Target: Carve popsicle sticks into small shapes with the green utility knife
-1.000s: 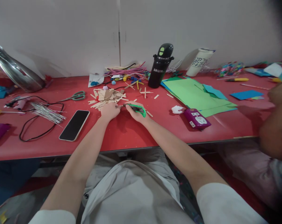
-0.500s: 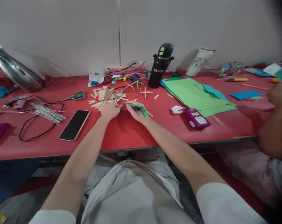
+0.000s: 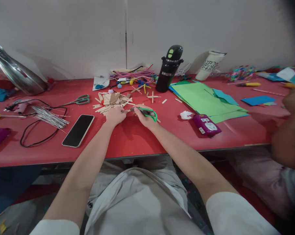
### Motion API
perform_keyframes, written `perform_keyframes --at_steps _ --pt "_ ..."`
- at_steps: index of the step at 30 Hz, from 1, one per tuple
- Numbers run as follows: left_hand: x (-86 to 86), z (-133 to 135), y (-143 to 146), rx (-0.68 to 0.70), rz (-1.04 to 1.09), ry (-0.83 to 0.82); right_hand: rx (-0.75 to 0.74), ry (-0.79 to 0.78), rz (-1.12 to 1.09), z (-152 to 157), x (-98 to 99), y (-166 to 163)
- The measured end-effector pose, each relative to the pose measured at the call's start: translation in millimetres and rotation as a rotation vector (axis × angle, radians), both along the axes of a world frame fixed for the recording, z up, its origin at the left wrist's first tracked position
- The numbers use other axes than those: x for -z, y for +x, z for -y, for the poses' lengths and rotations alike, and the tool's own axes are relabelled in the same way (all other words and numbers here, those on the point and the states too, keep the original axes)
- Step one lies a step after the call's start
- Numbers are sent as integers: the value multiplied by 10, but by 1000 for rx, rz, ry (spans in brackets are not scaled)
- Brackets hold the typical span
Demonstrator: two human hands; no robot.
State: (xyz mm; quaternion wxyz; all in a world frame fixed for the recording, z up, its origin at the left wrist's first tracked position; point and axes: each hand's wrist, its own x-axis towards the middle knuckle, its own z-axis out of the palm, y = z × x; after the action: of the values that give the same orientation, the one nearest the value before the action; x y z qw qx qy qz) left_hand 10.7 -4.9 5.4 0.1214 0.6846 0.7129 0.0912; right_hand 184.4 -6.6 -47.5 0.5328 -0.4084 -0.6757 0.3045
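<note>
1. A green-rimmed utility knife (image 3: pixel 151 113), dark inside, points leftward over the red bench (image 3: pixel 127 140).
2. The right hand (image 3: pixel 145 118) has its grip closed around it.
3. The left hand (image 3: pixel 115 116) curls beside wooden craft sticks (image 3: pixel 111 101); I can't tell its grip's state.

Your green-and-black cutter (image 3: pixel 150 113) sits slanted in your right hand (image 3: pixel 143 118), its narrow tip pointing toward your left hand (image 3: pixel 115 116). Pale, flat wooden sticks (image 3: pixel 111 99) lie in a loose, criss-crossed heap just beyond your left hand.
</note>
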Motion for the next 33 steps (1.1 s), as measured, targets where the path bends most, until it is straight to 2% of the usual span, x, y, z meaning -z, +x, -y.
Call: perform_keyframes --at_steps 33 --pt "27 -5 -25 33 -19 17 -53 11 12 -6 17 -17"
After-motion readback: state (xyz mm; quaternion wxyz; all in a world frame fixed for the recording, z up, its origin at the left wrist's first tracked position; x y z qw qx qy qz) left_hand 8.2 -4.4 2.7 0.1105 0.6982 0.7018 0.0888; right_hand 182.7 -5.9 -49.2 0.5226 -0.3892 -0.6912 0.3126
